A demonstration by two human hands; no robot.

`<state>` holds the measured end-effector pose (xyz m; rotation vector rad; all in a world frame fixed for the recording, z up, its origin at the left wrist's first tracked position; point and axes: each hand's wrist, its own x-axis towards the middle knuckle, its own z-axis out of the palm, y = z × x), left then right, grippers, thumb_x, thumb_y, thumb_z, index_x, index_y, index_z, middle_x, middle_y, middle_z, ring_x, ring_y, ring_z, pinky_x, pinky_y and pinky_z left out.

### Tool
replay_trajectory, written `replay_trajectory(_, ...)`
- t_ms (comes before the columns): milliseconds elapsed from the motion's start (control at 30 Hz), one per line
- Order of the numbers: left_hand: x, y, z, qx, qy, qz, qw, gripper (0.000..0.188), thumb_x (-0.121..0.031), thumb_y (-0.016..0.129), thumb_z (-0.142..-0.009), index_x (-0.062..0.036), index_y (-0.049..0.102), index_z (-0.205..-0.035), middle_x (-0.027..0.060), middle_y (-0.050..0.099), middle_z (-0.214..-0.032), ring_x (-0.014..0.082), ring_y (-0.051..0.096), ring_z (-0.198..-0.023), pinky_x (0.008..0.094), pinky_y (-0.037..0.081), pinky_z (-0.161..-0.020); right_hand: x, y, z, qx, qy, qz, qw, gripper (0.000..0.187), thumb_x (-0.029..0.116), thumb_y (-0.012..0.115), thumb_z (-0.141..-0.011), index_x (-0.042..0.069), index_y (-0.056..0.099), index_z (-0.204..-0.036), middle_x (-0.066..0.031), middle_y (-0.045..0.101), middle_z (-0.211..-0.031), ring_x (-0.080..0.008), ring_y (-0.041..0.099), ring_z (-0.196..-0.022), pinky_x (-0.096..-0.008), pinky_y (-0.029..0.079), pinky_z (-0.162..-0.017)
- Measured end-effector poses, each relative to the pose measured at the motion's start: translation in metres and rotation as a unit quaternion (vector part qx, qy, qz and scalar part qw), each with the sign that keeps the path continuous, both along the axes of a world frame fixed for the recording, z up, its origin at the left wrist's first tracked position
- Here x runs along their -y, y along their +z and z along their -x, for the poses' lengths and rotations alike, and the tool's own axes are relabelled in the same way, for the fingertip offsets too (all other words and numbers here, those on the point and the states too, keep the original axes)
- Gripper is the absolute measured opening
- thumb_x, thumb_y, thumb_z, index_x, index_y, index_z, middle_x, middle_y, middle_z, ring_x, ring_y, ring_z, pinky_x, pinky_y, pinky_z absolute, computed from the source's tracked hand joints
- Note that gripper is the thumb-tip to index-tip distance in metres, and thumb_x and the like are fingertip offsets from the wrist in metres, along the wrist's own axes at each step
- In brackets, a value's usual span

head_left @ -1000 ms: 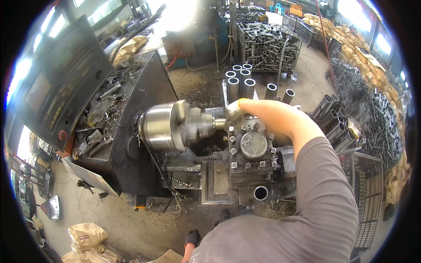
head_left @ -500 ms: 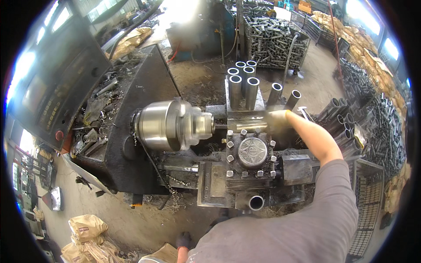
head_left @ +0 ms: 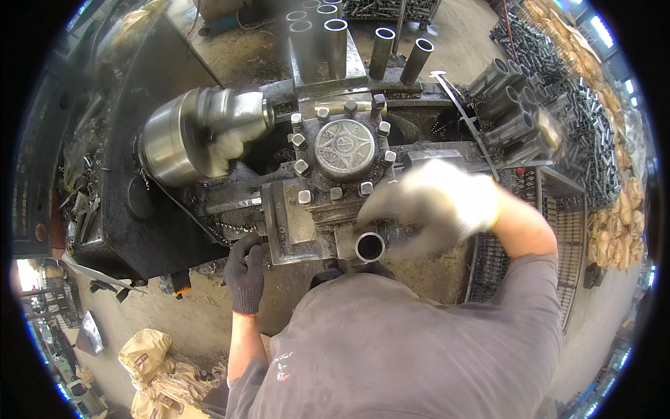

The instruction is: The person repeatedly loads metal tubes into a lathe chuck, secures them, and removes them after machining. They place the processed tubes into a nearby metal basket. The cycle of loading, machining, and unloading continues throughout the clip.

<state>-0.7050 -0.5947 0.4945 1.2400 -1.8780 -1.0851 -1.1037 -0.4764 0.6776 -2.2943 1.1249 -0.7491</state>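
My left hand point(head_left: 246, 274), in a dark knit glove, is at the front edge of the lathe, beside the carriage point(head_left: 296, 216). Its fingers are curled; what they close on, if anything, is hidden. My right hand point(head_left: 436, 202), in a pale glove, is smeared by motion over the front right of the square tool post point(head_left: 345, 149), so its fingers cannot be read. Just left of it, a short round tube point(head_left: 370, 247) shows its open end. The lathe chuck point(head_left: 178, 136) at the left looks blurred at its jaw end.
Several steel tubes point(head_left: 336, 52) stand upright behind the tool post. A caliper point(head_left: 466, 122) lies at the right, near more stacked tubes point(head_left: 513, 126). Metal chips point(head_left: 237, 227) cling below the chuck. Paper sacks point(head_left: 144, 353) lie on the floor at lower left.
My right hand has come back from behind the tool post towards me. The left hand has moved up to the lathe's front edge. The whole view has shifted, with the machine now higher and further left.
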Motion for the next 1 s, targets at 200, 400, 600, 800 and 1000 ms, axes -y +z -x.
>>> replay_trajectory(200, -0.007, 0.037, 0.027, -0.055, -0.091, -0.073, 0.992, 0.030, -0.013, 0.077, -0.094, 0.0002, 0.073, -0.122, 0.0172, 0.076, -0.119, 0.0272, 0.074, -0.111, 0.0381, 0.057, -0.097, -0.004, -0.069, -0.078, -0.092, -0.098, 0.035, 0.990, 0.028, 0.021, 0.076, -0.090, 0.001, 0.073, -0.108, -0.0113, 0.067, -0.073, -0.0317, 0.069, -0.058, -0.0402, 0.056, -0.051)
replay_trajectory(400, -0.028, 0.117, 0.059, 0.032, -0.316, -0.135, 0.939, 0.067, -0.023, 0.090, -0.083, -0.0044, 0.063, -0.141, 0.0188, 0.074, -0.126, 0.0317, 0.073, -0.116, 0.0424, 0.057, -0.101, 0.020, -0.011, -0.089, 0.099, -0.154, -0.029, 0.983, 0.024, 0.023, 0.071, -0.095, 0.000, 0.074, -0.099, -0.0179, 0.076, -0.086, -0.0349, 0.075, -0.068, -0.0402, 0.061, -0.065)
replay_trajectory(600, 0.002, 0.152, 0.057, -0.236, -0.234, -0.233, 0.914, 0.070, -0.014, 0.082, -0.083, -0.0004, 0.055, -0.147, 0.0114, 0.071, -0.119, 0.0202, 0.070, -0.107, 0.0364, 0.059, -0.094, 0.075, 0.020, -0.064, 0.113, -0.212, 0.041, 0.970, 0.041, 0.035, 0.056, -0.105, -0.001, 0.073, -0.114, -0.0142, 0.077, -0.095, -0.0245, 0.075, -0.086, -0.0345, 0.062, -0.070)
replay_trajectory(800, 0.032, 0.151, 0.070, -0.335, -0.102, -0.109, 0.930, 0.072, -0.025, 0.092, -0.088, -0.0038, 0.056, -0.148, 0.0074, 0.069, -0.128, 0.0146, 0.066, -0.114, 0.0310, 0.058, -0.097, 0.110, 0.042, -0.025, 0.140, -0.101, -0.201, 0.964, 0.049, 0.030, 0.073, -0.090, -0.001, 0.070, -0.128, -0.0132, 0.077, -0.096, -0.0190, 0.075, -0.080, -0.0320, 0.063, -0.065)
replay_trajectory(1000, 0.059, 0.139, 0.101, -0.257, -0.113, 0.078, 0.957, 0.066, -0.021, 0.089, -0.092, -0.0065, 0.058, -0.148, 0.0069, 0.072, -0.117, 0.0134, 0.069, -0.108, 0.0304, 0.059, -0.092, 0.130, 0.052, -0.020, -0.253, -0.149, -0.017, 0.956, 0.045, 0.024, 0.080, -0.071, 0.006, 0.074, -0.112, -0.0152, 0.074, -0.089, -0.0360, 0.074, -0.082, -0.0458, 0.060, -0.074)
